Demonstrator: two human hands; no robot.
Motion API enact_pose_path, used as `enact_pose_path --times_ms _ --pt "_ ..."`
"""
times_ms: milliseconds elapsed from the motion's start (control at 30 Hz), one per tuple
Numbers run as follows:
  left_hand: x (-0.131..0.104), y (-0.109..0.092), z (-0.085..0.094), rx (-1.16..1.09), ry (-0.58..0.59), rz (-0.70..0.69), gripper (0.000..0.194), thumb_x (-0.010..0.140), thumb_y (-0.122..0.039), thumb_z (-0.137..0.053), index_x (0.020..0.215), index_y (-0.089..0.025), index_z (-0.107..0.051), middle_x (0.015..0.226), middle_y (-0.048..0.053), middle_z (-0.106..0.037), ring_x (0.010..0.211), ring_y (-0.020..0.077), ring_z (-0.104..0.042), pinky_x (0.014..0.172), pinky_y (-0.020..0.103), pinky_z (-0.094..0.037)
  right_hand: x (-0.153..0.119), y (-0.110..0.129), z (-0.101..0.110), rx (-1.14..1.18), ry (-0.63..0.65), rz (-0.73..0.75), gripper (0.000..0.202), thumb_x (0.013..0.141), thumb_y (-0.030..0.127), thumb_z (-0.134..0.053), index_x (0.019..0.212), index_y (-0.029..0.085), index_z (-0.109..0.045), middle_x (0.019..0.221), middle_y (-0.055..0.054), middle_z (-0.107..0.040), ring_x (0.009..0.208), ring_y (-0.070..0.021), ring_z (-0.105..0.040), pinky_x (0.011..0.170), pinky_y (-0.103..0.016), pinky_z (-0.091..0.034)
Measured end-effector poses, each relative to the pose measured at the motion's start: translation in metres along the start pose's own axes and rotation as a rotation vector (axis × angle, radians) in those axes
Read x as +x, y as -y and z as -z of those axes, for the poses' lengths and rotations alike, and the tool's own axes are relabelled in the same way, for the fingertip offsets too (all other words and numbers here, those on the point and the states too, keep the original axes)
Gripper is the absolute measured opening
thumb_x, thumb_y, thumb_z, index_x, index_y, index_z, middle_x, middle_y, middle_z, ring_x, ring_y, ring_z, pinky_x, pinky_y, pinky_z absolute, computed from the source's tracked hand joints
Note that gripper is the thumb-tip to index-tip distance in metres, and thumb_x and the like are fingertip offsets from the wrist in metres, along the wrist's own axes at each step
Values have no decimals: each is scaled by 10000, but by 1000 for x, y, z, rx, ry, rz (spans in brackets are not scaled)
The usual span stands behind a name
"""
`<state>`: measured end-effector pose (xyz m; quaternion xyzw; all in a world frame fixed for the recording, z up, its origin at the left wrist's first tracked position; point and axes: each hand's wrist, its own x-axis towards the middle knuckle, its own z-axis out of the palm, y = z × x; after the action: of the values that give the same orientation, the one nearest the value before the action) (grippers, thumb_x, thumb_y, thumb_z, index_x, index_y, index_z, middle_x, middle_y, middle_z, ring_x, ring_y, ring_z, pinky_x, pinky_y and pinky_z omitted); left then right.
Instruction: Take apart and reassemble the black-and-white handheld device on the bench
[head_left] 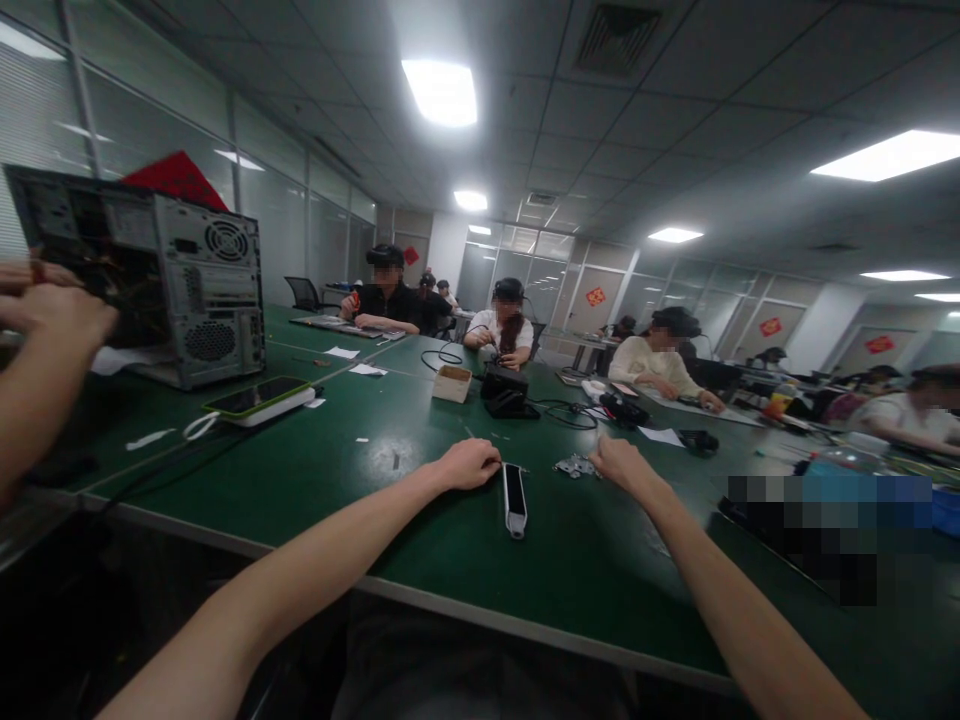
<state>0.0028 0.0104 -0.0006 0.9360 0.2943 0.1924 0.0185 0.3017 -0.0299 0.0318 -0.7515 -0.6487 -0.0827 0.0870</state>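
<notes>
A long narrow device (514, 498), black on top with a pale edge, lies on the green table (435, 540) in front of me. My left hand (471, 464) rests at its upper left end with the fingers curled together; what they hold, if anything, is too small to tell. To the right, a small pile of metal pieces (574, 466) lies on the table. My right hand (616, 462) is at the pile's right side, its fingers pinched together, and anything between them is hidden.
An open computer case (214, 290) stands at the left, with another person's hands (56, 300) at it. A phone on a white box (262, 398), a small carton (451, 384), a black device (506, 388) and cables are farther back. People sit across the table.
</notes>
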Motion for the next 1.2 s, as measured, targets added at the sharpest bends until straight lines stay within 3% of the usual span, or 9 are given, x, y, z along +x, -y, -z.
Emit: enact_pose_path --times_ms 167,333,600,1200 --pt "0 0 0 10 9 -4 237 872 -283 -444 925 -190 -656 907 60 -646 811 187 -590 674 263 -437 -8 46 -7 173 -101 284 112 825 215 -471 850 171 -571 802 -67 -649 730 -171 -598 674 -269 -419" --pt "0 0 0 34 0 -11 248 874 -286 -437 934 -190 -658 903 61 -651 808 186 -592 686 263 -437 -21 75 -24 418 -15 477 86 742 215 -530 766 179 -603 692 -20 -634 611 -138 -571 570 -239 -409" --pt "1 0 -1 47 16 -5 246 868 -278 -442 954 -195 -657 921 58 -648 829 184 -594 715 257 -448 -31 76 -9 526 42 436 146 700 204 -544 790 166 -652 722 -22 -663 643 -136 -582 601 -234 -426" --pt "1 -1 0 39 19 -18 243 879 -277 -436 944 -184 -650 932 61 -649 832 184 -594 711 262 -442 -29 75 -13 525 56 436 163 699 176 -528 813 170 -644 739 -15 -653 661 -133 -573 620 -240 -422"
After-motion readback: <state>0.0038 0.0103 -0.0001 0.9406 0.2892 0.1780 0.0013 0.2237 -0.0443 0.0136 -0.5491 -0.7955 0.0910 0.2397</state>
